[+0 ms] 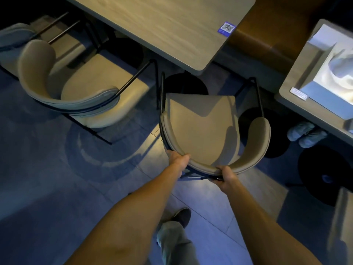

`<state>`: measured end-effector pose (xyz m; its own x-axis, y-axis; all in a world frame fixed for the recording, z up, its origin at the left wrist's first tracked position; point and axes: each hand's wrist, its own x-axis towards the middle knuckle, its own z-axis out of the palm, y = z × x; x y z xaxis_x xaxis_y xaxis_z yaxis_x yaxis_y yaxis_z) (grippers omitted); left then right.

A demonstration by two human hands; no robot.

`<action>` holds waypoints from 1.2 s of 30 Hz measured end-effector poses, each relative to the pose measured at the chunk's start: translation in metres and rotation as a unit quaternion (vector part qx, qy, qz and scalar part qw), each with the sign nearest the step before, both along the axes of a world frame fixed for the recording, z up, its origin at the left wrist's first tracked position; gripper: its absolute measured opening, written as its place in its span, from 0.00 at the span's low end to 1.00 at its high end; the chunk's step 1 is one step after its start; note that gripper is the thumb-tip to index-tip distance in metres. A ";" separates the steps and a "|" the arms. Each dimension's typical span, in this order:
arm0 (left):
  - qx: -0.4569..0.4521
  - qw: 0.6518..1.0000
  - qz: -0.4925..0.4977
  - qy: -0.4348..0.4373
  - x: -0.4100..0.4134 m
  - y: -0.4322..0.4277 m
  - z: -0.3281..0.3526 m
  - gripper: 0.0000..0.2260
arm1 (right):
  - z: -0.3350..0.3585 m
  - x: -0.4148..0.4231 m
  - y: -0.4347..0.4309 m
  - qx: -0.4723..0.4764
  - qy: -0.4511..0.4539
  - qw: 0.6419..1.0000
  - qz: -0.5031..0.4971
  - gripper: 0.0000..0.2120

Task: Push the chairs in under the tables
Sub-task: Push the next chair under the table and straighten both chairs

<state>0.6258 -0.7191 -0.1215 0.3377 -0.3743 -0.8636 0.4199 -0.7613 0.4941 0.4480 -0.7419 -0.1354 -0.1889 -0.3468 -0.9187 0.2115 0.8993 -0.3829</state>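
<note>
– While the chair (202, 129) stands at the table (172, 25), where exactly is its seat?
– At the near corner. Seat out in the open, front edge just short of the corner, front legs either side of it. Shadow from the table crosses the cushion.
– Hands?
– Apart, each clamped on the curved backrest, on the side away from the table. Entry for left hand (177, 159): thumb over the top edge, fingers curled round it. Entry for right hand (226, 175): same grip, further round the curve.
– Below the table?
– One black round base (188, 83) on the floor, under the corner, just ahead of the seat.
– On top?
– One QR sticker (226, 27), blue-edged, flat, near the right edge.
– Farther out?
– Noted: second chair (80, 88) left along the table's near edge, turned aslant, most of its seat showing. Also second table (294, 73) to the right, well apart from the first, with pale shoes (305, 133) on the floor below its edge. Nearest the camera, farthest from the table: own shoe (182, 217) and trouser leg on the tiles.
</note>
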 end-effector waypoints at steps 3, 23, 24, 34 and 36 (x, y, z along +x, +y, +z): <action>0.003 1.000 -0.029 0.009 0.022 0.010 -0.003 0.47 | -0.001 0.019 0.023 -0.001 -0.011 0.999 -0.034 0.15; 0.028 0.976 -0.211 -0.040 0.191 0.044 -0.016 0.38 | -0.004 0.183 0.135 -0.006 -0.071 0.984 -0.161 0.22; 0.029 0.976 -0.212 -0.043 0.197 0.046 -0.017 0.36 | -0.004 0.185 0.138 -0.003 -0.071 0.985 -0.159 0.21; 0.008 0.970 -0.239 -0.037 0.209 0.052 -0.032 0.40 | 0.006 0.128 0.124 -0.005 0.081 0.990 -0.112 0.20; 0.009 0.961 -0.272 -0.043 0.212 0.052 -0.025 0.42 | 0.003 0.124 0.122 -0.008 0.069 0.994 -0.083 0.19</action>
<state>0.8383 -0.6669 -0.1466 0.1669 -0.5006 -0.8494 -0.0853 -0.8656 0.4934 0.5722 -0.6202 -0.1321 -0.3691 -0.3146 -0.8745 0.2998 0.8504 -0.4324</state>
